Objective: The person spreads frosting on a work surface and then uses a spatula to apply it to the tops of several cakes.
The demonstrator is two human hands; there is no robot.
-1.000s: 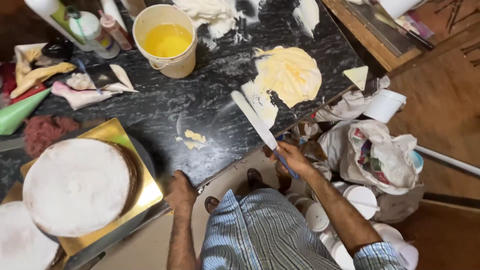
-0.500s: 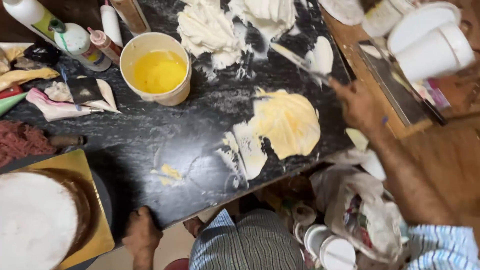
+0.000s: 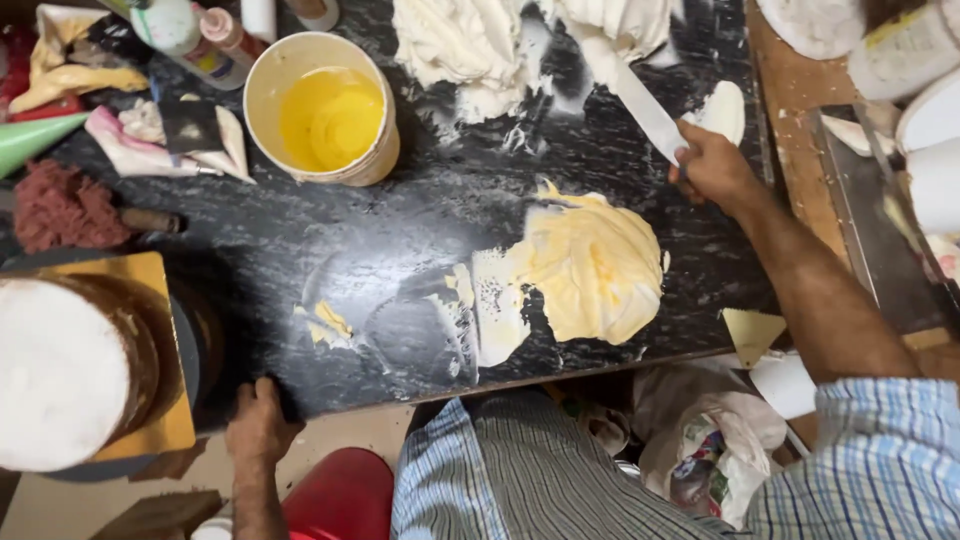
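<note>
On black counter (image 3: 300, 260), right hand (image 3: 712, 165) gripping spatula (image 3: 632, 92) (cream-smeared)

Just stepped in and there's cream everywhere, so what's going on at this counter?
A person is working icing on a black counter. The right hand holds a long spatula, its blade reaching into the white cream pile at the far edge. The left hand grips the counter's near edge, beside a white-topped cake on a gold board. A smear of yellow cream lies mid-counter, and a tub of yellow liquid stands behind it.
</note>
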